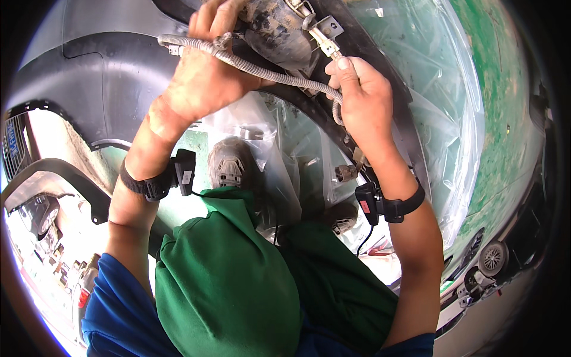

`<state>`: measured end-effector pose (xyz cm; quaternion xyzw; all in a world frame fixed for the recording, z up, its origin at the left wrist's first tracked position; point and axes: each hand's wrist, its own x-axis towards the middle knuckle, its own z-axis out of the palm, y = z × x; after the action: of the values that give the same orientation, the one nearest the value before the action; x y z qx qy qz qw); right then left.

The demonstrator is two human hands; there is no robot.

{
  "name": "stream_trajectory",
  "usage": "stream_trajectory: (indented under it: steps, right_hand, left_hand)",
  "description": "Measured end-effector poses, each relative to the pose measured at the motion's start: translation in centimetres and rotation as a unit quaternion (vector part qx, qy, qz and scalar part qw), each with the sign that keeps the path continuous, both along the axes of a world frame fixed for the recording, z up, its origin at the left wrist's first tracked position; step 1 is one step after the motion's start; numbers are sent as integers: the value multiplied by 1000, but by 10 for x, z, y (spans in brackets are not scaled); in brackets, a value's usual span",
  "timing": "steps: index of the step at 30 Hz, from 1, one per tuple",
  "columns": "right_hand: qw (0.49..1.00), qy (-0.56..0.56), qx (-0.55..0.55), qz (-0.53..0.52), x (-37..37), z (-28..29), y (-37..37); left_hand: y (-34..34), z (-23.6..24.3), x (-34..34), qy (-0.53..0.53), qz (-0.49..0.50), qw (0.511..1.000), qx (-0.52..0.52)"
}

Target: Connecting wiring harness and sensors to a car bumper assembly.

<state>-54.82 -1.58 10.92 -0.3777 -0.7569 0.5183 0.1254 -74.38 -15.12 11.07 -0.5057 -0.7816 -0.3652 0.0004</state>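
A grey corrugated wiring harness [267, 72] runs across the back of my left hand [205, 77] toward my right hand [367, 98]. My right thumb and fingers pinch a pale connector [327, 46] at the cable's end, beside a small metal bracket [330, 27]. At the top, my left fingers curl closely over a dark, dirt-stained part [279, 38]; what they grip is hidden. Both hands are above a dark plastic car bumper [89, 65]. Below my right hand hangs another brownish connector plug [346, 173].
Clear plastic sheeting [437, 113] lies over the green floor [496, 77] at the right and under the bumper. A loose dark curved trim piece [65, 172] is at the left. Parked cars stand at both sides, one with its wheel [493, 257] showing. My shoe [231, 162] is below the bumper.
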Motion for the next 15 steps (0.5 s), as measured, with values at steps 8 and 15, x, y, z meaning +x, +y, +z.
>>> stream_trajectory:
  steps: [8, 15]
  right_hand:
    - [1000, 8, -7, -11, -3, -1, 1]
    - [998, -15, -55, -11, -3, -6, 5]
  left_hand:
    - [29, -4, -1, -133, 43, 990, -4]
    - [43, -2, 8, -222, 95, 970, 30]
